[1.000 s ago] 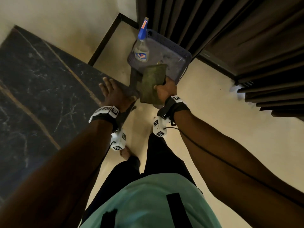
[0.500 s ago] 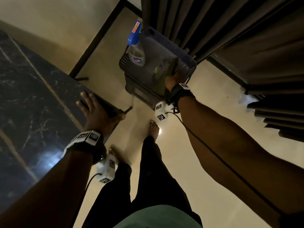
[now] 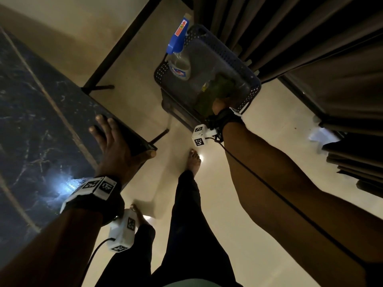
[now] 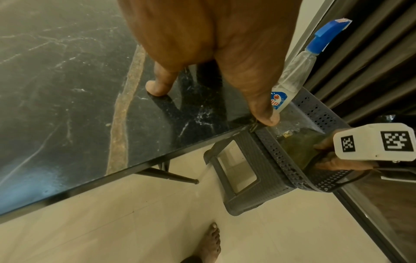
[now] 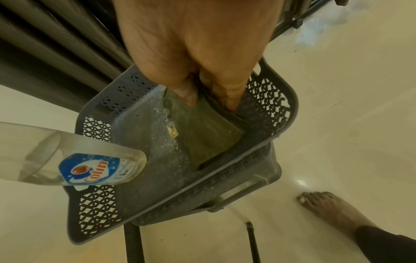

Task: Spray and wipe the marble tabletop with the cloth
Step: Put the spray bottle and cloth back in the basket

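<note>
The black marble tabletop [image 3: 37, 112] with tan veins fills the left of the head view. My left hand [image 3: 116, 139] lies flat on its near corner, fingers straight, thumb [image 4: 263, 113] at the edge. A grey perforated basket [image 3: 248, 79] sits just right of the table. Inside it stands a clear spray bottle [image 3: 179, 65] with a blue trigger head. My right hand [image 3: 222, 104] reaches into the basket, where thumb and fingers [image 5: 227, 99] pinch one end of the folded green cloth [image 5: 207, 135]. The cloth lies on the basket floor.
The basket rests on a dark grey plastic stool [image 4: 243, 178]. Dark curtains [image 3: 290, 38] hang right behind it. Thin black table legs [image 3: 159, 136] stand between table and stool. My bare feet [image 3: 193, 160] are on the cream tiled floor [image 3: 269, 141].
My right hand has carried the green cloth from above the table corner down into the basket. The left hand has stayed on the table corner while the view shifted.
</note>
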Action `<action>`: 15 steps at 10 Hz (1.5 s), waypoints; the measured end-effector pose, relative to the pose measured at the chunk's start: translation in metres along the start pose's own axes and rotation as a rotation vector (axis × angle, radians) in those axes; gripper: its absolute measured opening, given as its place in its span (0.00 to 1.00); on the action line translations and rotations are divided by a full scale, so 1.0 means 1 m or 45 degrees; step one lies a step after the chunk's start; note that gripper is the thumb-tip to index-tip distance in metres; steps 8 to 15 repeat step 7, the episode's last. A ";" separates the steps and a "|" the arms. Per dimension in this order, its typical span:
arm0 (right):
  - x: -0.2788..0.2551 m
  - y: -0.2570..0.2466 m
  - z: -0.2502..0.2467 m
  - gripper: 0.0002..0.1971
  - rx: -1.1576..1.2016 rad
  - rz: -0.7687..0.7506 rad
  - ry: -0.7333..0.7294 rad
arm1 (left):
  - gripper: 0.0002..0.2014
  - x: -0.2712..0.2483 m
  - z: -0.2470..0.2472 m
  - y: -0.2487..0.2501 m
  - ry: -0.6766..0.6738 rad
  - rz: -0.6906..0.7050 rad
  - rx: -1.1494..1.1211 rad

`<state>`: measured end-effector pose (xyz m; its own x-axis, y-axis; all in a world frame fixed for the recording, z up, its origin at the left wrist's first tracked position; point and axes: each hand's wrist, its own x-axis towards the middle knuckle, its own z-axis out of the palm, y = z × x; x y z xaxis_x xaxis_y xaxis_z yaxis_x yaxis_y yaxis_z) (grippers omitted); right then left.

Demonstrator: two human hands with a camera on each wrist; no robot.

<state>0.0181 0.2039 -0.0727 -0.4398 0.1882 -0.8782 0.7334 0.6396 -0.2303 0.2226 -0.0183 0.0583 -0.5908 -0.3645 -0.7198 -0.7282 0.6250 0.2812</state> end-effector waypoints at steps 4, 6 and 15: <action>-0.052 0.008 -0.011 0.32 -0.026 -0.021 0.033 | 0.71 -0.005 -0.002 0.005 -0.029 0.017 -0.032; -0.082 0.007 0.009 0.32 -0.138 -0.164 0.050 | 0.67 -0.011 -0.029 0.001 -0.130 0.047 -0.081; -0.101 0.004 0.044 0.27 -0.192 -0.522 0.149 | 0.55 -0.016 -0.056 -0.023 -0.146 0.194 -0.167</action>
